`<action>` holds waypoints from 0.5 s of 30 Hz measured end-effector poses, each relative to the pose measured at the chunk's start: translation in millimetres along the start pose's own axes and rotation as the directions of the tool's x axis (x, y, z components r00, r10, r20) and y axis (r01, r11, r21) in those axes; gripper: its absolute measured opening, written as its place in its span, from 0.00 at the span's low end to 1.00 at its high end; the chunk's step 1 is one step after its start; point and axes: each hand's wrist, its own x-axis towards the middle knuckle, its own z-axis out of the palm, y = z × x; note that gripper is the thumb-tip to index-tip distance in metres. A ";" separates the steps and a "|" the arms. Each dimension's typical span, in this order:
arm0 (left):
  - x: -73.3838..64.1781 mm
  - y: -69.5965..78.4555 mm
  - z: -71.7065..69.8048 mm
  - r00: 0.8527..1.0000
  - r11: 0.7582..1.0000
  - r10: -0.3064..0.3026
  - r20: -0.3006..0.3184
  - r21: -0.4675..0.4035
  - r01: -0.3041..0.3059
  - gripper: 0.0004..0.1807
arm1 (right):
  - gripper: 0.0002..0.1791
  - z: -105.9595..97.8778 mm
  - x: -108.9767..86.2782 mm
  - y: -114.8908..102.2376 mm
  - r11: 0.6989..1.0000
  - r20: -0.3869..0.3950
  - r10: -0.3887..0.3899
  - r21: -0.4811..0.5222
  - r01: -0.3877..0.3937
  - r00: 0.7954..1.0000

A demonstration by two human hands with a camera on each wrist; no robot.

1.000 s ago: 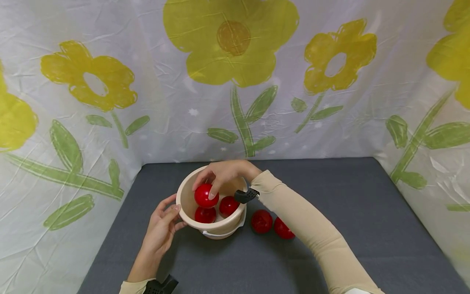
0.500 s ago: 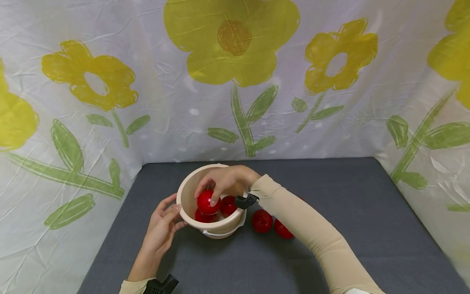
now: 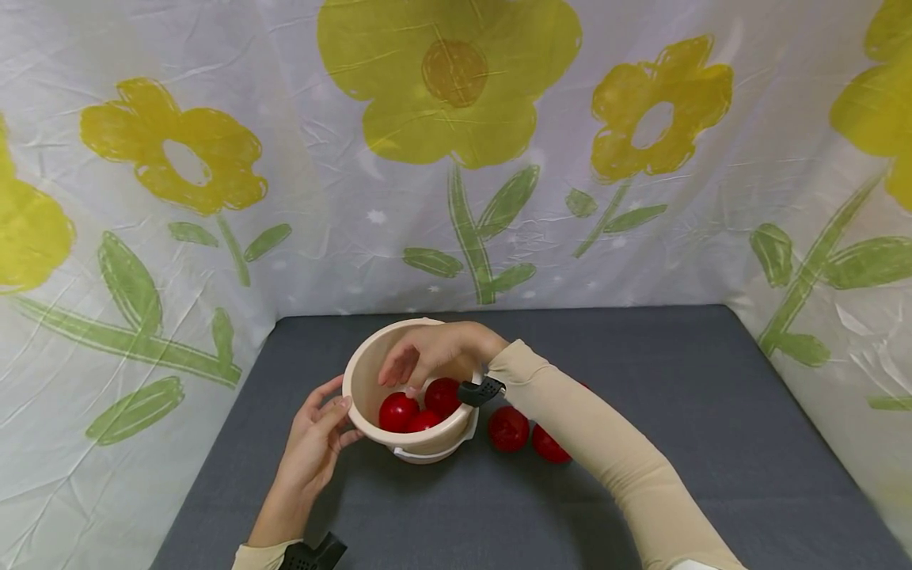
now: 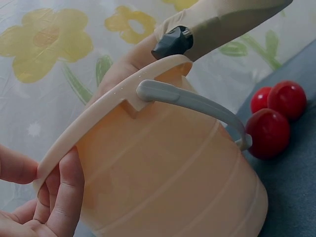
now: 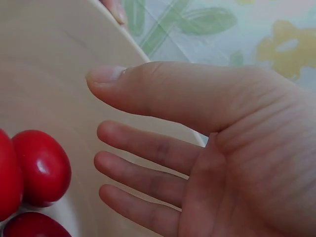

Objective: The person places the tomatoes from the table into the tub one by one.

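Note:
A cream bucket with a pale handle stands tilted on the dark cloth. My left hand pinches its rim at the left, thumb and fingers on either side, as the left wrist view also shows. Inside the bucket lie three shiny red balls, grouped at the bottom. My right hand reaches in over the far rim. In the right wrist view its fingers are straight and apart, holding nothing, with a red ball a short way beyond the fingertips.
On the cloth right of the bucket sit more red balls, partly hidden by the right sleeve; the left wrist view shows three red balls there. A flower-printed curtain stands behind the dark table.
The right hand has lowered a red ball into the bucket and let it go. The balls inside have shifted, and three now show. The left hand stays on the rim.

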 end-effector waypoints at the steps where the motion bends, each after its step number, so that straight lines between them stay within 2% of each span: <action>1: -0.2 0.2 0.0 1.000 1.000 0.001 0.000 -0.001 -0.001 0.21 | 0.26 0.2 0.2 0.2 1.000 -0.001 -0.007 -0.004 0.007 1.000; 8: -0.8 0.0 0.0 1.000 1.000 0.008 0.005 -0.001 -0.008 0.21 | 0.27 -3.2 -5.7 -6.7 0.996 -0.041 -0.072 -0.054 0.069 0.997; 12: -0.5 -0.9 -0.1 1.000 1.000 0.013 0.014 -0.009 -0.013 0.21 | 0.28 -10.8 -17.0 -16.7 0.981 -0.082 -0.153 -0.129 0.141 0.985; 15: -0.6 -1.3 -0.4 1.000 1.000 0.015 0.012 -0.018 -0.015 0.21 | 0.28 -15.5 -28.4 -21.1 0.974 -0.123 -0.185 -0.154 0.166 0.975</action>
